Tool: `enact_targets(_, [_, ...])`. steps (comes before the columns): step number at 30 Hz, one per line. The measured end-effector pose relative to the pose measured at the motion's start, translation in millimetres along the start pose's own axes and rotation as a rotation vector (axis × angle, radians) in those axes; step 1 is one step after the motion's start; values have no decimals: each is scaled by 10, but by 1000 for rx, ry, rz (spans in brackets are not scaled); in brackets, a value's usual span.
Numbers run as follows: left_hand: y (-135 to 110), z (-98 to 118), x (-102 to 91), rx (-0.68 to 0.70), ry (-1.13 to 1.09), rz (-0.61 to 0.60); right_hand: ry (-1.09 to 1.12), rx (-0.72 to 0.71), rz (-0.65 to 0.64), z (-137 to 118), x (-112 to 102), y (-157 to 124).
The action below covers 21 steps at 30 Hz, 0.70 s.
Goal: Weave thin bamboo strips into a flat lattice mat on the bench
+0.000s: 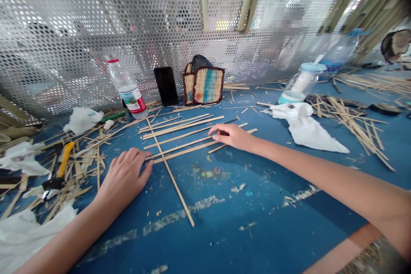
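Observation:
Several thin bamboo strips (183, 127) lie roughly parallel on the blue table, and one longer bamboo strip (175, 184) crosses them near their left ends. My left hand (126, 175) rests at the left, thumb and fingers closed on the left end of one of the nearer strips. Farther along the same strips is my right hand (233, 137), its fingers bent and its thumb and forefinger pinched together at a strip. The right fingertips partly cover the strips beneath them.
A woven basket (208, 85), a black phone (165, 86) and a plastic bottle (130, 92) stand along the perforated metal screen (144, 13). Bamboo scraps and a yellow-handled cutter (66, 159) lie left. Tissue (308, 130), a lidded cup (302, 83) and loose strips (356, 122) lie right.

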<state>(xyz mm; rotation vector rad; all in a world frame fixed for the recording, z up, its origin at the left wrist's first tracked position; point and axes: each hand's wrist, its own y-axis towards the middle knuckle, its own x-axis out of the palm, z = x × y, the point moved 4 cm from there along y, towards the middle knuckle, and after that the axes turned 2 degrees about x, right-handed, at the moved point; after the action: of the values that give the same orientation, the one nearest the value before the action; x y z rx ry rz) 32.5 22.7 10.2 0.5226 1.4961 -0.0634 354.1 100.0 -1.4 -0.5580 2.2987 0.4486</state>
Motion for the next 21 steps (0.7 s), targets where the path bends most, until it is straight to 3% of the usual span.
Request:
enact_targets(6, [0,10,-4,3,-17,-17,-257,-179,104,-44,56,10])
enact_targets(13, [11,11,-1,11,-78,-10,-248,-144,134,-35,46,4])
enact_targets(21, [18,-2,10,61,-183,-1,-322,-199,157,-45,64,-27])
